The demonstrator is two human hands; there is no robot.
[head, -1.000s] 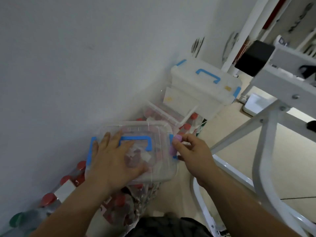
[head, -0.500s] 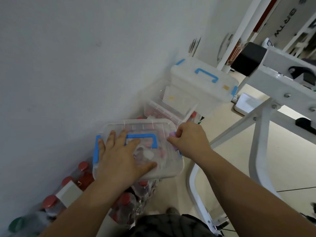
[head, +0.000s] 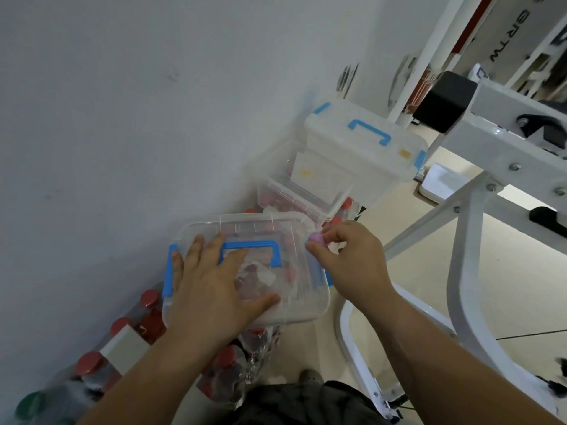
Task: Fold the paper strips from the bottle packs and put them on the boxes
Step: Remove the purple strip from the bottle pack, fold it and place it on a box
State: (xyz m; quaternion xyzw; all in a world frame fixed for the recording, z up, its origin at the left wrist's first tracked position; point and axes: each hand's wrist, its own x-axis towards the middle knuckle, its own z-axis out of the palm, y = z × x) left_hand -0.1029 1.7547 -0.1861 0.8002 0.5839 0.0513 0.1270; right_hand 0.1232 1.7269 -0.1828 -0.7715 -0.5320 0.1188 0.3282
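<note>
wall point(head: 122, 118): plain white | floor point(head: 414, 286): beige tile | white metal frame point(head: 466, 271): right

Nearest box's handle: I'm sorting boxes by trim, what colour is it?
Blue, on the handle of the clear box; head view.

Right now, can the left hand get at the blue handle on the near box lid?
Probably yes: the left hand lies flat on the near box lid, fingers already over the blue handle, and nothing sits between them.
</note>
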